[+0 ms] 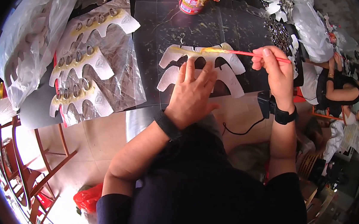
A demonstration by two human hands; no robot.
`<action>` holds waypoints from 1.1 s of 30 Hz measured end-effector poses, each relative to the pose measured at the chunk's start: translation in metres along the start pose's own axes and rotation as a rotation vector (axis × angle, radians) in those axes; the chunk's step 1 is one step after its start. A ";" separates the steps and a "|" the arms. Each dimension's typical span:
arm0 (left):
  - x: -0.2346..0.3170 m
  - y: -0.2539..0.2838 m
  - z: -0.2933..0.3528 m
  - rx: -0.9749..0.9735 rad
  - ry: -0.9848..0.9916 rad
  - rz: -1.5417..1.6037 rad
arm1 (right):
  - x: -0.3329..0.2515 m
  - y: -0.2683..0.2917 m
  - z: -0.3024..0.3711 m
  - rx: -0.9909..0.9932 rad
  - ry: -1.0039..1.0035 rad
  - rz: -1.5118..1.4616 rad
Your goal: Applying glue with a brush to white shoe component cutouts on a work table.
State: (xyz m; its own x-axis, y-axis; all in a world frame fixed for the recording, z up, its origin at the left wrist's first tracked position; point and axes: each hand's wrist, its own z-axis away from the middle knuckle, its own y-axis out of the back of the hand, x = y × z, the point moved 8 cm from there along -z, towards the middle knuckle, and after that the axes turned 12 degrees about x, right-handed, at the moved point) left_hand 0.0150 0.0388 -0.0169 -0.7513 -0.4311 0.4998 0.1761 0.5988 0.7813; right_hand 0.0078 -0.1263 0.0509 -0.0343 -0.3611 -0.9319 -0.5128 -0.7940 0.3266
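My right hand (278,72) is closed in a pinch around a thin red stick (245,54). The stick's far end lies in yellow, glue-like paste (212,49) along the top edge of a white scalloped piece (236,64). My left hand (190,94) lies flat with fingers spread, fingertips on that piece and palm over a second white scalloped piece (232,85) nearer me. Parts of both pieces are hidden under the hand. Whether the stick ends in bristles cannot be made out through the paste.
A red tub (191,5) with a cardboard flap stands at the back of the dark table (154,32). On the left, white pieces (97,68) bearing metal rings lie on clear plastic film (124,69). Metal parts (279,33) are heaped right. Another person (345,81) sits far right.
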 end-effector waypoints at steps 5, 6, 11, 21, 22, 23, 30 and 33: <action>0.000 -0.001 0.000 0.005 -0.014 -0.015 | 0.003 -0.007 0.002 -0.074 -0.018 0.027; 0.001 -0.001 0.000 0.003 -0.014 -0.015 | 0.004 -0.003 0.001 -0.073 -0.013 0.023; 0.000 0.000 0.002 -0.004 0.000 -0.012 | 0.000 -0.011 0.003 -0.038 0.037 -0.001; 0.001 0.001 0.000 -0.011 -0.004 0.002 | -0.003 -0.008 0.002 -0.067 0.035 0.059; 0.001 0.001 -0.001 -0.012 -0.011 0.003 | -0.003 -0.005 0.001 -0.043 0.041 0.058; 0.001 0.001 -0.002 -0.012 -0.013 0.004 | -0.004 -0.004 0.001 -0.041 0.041 0.058; -0.001 0.002 -0.003 0.002 -0.002 -0.006 | -0.007 -0.011 0.001 -0.049 0.060 0.069; 0.002 0.003 -0.002 -0.013 -0.005 -0.002 | -0.008 -0.011 0.007 -0.101 0.035 0.094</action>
State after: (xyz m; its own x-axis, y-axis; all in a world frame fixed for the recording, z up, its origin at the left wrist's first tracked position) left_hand 0.0156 0.0388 -0.0125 -0.7546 -0.4289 0.4967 0.1831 0.5892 0.7870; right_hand 0.0081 -0.1114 0.0539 -0.0472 -0.4514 -0.8911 -0.4198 -0.8005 0.4277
